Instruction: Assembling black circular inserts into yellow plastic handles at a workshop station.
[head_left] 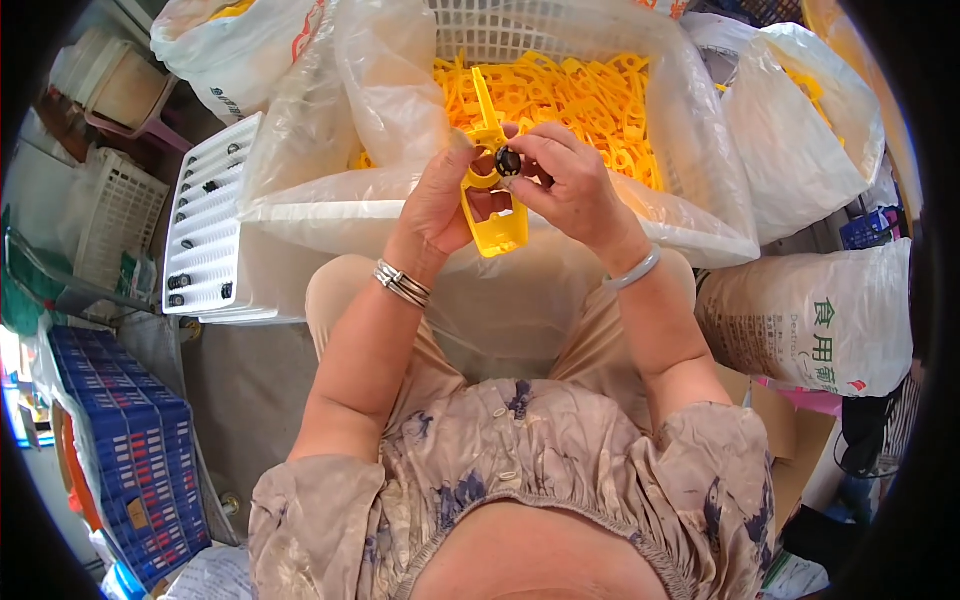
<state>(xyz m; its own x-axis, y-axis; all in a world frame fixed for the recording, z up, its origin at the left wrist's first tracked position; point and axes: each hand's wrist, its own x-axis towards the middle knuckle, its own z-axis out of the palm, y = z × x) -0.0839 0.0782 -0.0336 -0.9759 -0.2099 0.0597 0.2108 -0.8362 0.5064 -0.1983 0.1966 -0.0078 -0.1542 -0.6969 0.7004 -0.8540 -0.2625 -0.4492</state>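
My left hand (445, 190) is closed around a yellow plastic part (498, 232) with a long thin prong at its far end and a boxy frame at its near end. Between the fingers of my right hand (570, 185) is a small round black piece (507, 161), pressed against the middle of the yellow part. Both hands are raised over the near edge of a plastic-lined crate (700, 130). Inside the crate lies a heap of similar-coloured yellow plastic pieces (590, 95). My fingers partly hide where the black piece meets the yellow part.
At the left, a stack of white ribbed trays (212, 215) carries several small black pieces. White sacks (800, 130) with yellow pieces stand at the far right and far left. A full printed sack (800, 320) lies at the right. Blue crates (130, 440) stand at the lower left.
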